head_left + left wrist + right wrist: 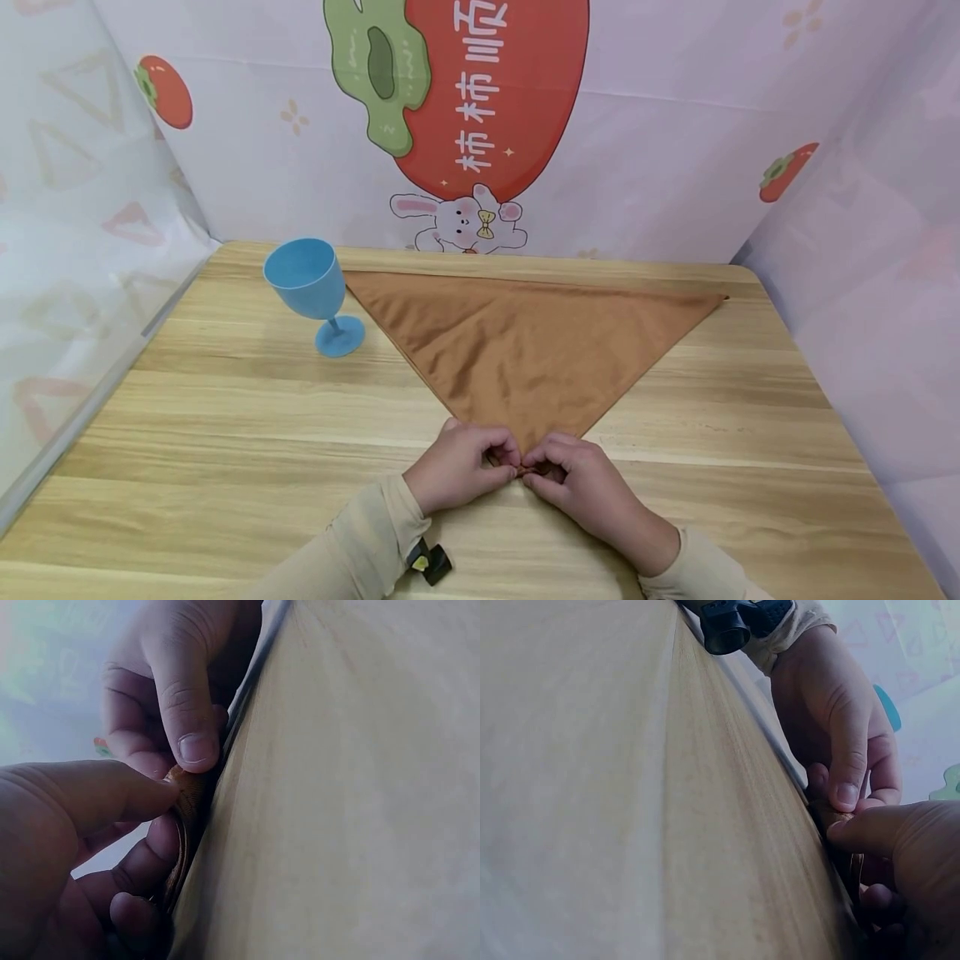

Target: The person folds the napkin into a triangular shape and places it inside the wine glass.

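A brown cloth napkin (517, 350) lies on the table as a triangle, its long edge at the back and its point toward the person. My left hand (472, 467) pinches the near tip between thumb and fingers. Right beside it, my right hand (585, 483) pinches the same tip, so the fingertips almost meet. In the left wrist view, the cloth's tip (191, 795) shows as a small folded edge between both thumbs. The right wrist view shows this folded edge (838, 817) too, partly covered by the fingers.
A blue plastic goblet (307, 279) stands upright at the back left, close to the napkin's left corner. The wooden table (225, 433) is bordered by printed cloth walls (660, 167). A black wrist camera (431, 562) sits at the left sleeve.
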### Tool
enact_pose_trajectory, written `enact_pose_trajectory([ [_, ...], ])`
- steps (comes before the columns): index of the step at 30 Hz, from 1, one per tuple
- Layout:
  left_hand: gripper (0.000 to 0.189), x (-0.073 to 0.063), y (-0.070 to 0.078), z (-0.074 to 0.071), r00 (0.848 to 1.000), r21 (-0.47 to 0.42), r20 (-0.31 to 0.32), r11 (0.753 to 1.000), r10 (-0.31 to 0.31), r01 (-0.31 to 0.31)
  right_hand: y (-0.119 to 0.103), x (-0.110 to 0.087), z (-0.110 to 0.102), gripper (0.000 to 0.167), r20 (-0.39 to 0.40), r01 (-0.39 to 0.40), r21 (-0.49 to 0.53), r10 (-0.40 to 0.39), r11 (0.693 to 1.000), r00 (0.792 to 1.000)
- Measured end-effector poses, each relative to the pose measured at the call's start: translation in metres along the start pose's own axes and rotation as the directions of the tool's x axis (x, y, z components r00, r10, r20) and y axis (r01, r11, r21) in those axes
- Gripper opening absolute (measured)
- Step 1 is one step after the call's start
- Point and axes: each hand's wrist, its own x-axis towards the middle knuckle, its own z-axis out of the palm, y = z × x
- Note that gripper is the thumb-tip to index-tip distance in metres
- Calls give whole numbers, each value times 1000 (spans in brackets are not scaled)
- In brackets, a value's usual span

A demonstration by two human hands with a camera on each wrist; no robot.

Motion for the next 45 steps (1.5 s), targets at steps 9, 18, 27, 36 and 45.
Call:
enact_pose_trajectory([
  [9,10,1,0,0,1000,-21,-4,1000,-5,5,-2,1,0,19,-9,9,-34,-9,999,1000],
  [18,7,0,2,-1,1000,54,-28,999,12,-11,-2,3,0,19,6,12,-64,-12,998,1000],
  [27,9,0,6,0,999,193,-11,980,44,-41,1,2,0,11,5,28,-27,-28,999,1000],
  [36,10,0,3,2,998,223,-13,973,55,-51,-1,2,0,21,-35,62,3,-62,998,997],
  [45,11,0,5,0,997,249,-14,966,80,-74,-2,1,2,27,-52,113,40,-111,993,992],
])
